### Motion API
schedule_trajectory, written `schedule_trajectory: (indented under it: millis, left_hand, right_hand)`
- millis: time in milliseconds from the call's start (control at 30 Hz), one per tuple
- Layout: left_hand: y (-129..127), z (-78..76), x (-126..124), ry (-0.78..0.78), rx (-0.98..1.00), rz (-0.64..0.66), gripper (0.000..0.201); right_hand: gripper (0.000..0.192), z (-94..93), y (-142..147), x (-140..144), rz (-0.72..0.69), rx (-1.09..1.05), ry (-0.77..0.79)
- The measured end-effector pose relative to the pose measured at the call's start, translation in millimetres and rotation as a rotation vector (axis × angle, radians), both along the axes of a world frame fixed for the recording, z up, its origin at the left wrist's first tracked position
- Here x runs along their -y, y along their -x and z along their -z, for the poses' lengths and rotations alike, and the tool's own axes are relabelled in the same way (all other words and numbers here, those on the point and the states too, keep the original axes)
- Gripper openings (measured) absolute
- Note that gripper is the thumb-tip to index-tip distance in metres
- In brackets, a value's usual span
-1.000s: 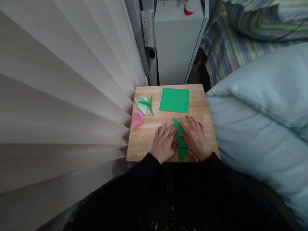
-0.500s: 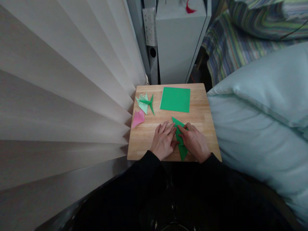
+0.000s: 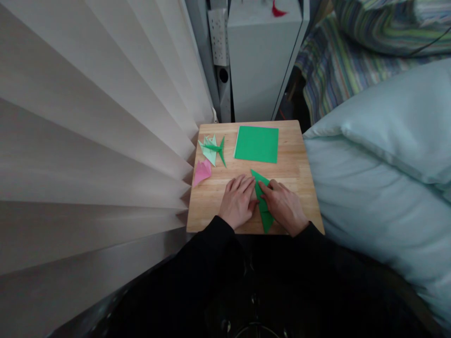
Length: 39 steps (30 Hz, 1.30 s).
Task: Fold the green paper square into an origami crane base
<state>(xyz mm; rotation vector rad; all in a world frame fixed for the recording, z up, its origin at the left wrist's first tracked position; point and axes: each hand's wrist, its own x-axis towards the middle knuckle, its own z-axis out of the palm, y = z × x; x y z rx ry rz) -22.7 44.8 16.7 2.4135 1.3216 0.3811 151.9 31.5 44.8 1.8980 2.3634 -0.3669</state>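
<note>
A long, narrow folded piece of green paper (image 3: pixel 265 217) lies on the small wooden table (image 3: pixel 211 206), pointing away from me. My left hand (image 3: pixel 238 201) presses flat on its left side, fingers spread. My right hand (image 3: pixel 283 204) rests on its right side, fingers curled in and pinching the paper's upper edge. Much of the folded piece is hidden under both hands.
A flat square of green paper (image 3: pixel 256 144) lies at the table's far side. Folded light green and dark green paper figures (image 3: pixel 212 149) and a pink one (image 3: pixel 202 172) sit at the left edge. A curtain hangs left, a pale pillow (image 3: pixel 380 159) right, a grey cabinet (image 3: pixel 262 56) behind.
My right hand's fingers, flat a second ago, have curled in onto the green fold's upper right edge. My left hand has stayed pressing on the paper.
</note>
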Motion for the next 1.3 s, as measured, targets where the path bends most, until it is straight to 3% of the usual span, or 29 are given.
schedule_trajectory:
  millis: [433, 633, 767, 1000, 1167, 1300]
  left_hand:
    - [0, 4.2, 0, -0.002, -0.009, 0.002, 0.06]
    - [3, 5.1, -2, 0.008, 0.0, 0.01, 0.06]
    - [7, 6.9, -4, 0.025, 0.004, 0.055, 0.059]
    - [6, 13.6, 0, 0.015, 0.044, 0.07, 0.056]
    - [-4, 16.1, 1, 0.038, 0.226, -0.07, 0.061]
    - [-11, 9.0, -3, 0.25, 0.603, -0.343, 0.05]
  right_hand:
    - [0.047, 1.7, -1, -2, 0.012, -0.046, 0.044]
    - [0.04, 10.0, -6, -5, 0.208, -0.291, 0.073]
    - [0.014, 13.7, -9, -9, 0.326, -0.418, 0.16]
    - [0.028, 9.6, -10, -9, 0.3, -0.331, 0.207]
    - [0.023, 11.5, -13, -9, 0.278, -0.351, 0.18]
    - [0.027, 10.3, -10, -11, 0.278, -0.747, 0.116]
